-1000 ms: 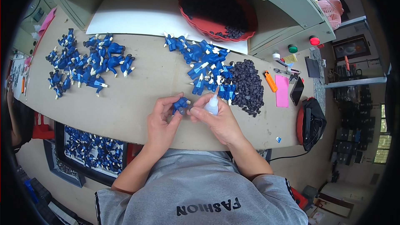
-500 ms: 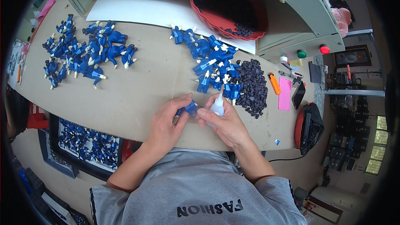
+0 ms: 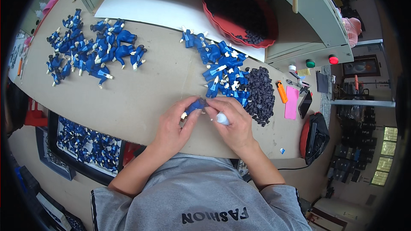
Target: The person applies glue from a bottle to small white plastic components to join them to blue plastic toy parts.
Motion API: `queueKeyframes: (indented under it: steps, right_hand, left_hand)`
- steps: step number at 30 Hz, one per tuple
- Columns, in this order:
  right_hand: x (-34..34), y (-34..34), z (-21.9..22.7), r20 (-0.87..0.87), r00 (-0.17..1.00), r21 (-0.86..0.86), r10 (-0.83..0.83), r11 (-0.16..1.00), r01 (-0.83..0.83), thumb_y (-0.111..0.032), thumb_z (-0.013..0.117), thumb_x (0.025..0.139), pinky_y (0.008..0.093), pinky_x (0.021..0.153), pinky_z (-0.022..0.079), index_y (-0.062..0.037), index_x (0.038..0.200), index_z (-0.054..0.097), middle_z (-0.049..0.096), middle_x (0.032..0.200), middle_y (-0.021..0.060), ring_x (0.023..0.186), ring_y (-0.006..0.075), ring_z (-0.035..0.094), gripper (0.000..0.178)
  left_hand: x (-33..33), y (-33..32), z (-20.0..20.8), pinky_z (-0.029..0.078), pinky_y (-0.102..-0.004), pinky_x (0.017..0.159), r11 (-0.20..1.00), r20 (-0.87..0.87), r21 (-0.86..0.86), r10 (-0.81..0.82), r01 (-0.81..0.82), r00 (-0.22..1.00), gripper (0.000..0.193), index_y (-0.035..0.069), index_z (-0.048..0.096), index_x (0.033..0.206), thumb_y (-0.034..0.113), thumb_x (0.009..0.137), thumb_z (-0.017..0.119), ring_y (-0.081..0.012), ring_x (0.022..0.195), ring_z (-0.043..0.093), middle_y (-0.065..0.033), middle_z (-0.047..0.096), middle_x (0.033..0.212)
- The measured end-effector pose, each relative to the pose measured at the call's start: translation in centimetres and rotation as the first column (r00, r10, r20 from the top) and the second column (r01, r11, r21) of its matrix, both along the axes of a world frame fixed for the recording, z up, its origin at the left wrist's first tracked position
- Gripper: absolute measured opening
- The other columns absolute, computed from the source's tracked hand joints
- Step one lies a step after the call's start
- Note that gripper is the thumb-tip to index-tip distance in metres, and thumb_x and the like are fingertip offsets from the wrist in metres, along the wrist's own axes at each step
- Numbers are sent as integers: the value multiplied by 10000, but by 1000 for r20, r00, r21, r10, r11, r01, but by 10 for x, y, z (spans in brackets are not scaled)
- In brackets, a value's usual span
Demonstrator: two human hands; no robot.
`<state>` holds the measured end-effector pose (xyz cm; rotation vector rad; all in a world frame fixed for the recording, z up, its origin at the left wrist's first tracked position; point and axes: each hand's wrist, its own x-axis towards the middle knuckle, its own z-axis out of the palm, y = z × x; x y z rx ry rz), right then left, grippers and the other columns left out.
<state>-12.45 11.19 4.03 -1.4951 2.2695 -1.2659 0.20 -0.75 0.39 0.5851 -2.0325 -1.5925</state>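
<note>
My left hand point(image 3: 174, 122) is closed round a small blue figurine point(image 3: 195, 105), whose cream-coloured end shows by the thumb. A dark piece sits at the figurine's far right end, where the fingertips of my right hand point(image 3: 234, 122) press. Tucked in that same right hand is a small white squeeze bottle point(image 3: 222, 119), lying tilted; most of it is hidden by the fingers. Just beyond my hands lies a pile of blue figurines point(image 3: 220, 66) with cream parts. Beside it is a heap of small dark pieces point(image 3: 260, 94).
Another group of blue figurines point(image 3: 85, 51) with dark ends lies at the far left. A red basin point(image 3: 207, 10) of dark pieces stands at the back. Right: orange cutter point(image 3: 281, 92), pink sheet point(image 3: 291, 102), phone point(image 3: 305, 104), black-and-red bag point(image 3: 316, 139). Lower left, a tray point(image 3: 53, 134) holds more figurines.
The bottle has tipped over from nozzle-up to lying across my right palm. My right fingertips have come up onto the figurine's dark end. The whole view has shifted slightly.
</note>
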Motion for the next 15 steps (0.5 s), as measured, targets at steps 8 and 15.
queueKeyframes:
  steps: [8,15]
  right_hand:
    - [-4,0,-9,0,1000,106,18,994,-18,-33,753,810,349,778,557,-13,1102,667,673,1047,154,937,292,677,305]
    - [5,-3,-9,-6,999,108,-32,994,32,-40,767,806,340,811,559,-22,1093,683,686,1077,160,942,280,693,300]
  left_hand:
    - [-3,-7,-8,534,-355,793,997,19,-77,-16,17,1000,281,12,626,1173,50,896,662,-283,910,683,-161,687,1030]
    - [1,-10,-3,534,-371,793,989,-9,-147,-3,1,1000,287,22,625,1171,49,887,664,-325,917,663,-162,673,1029]
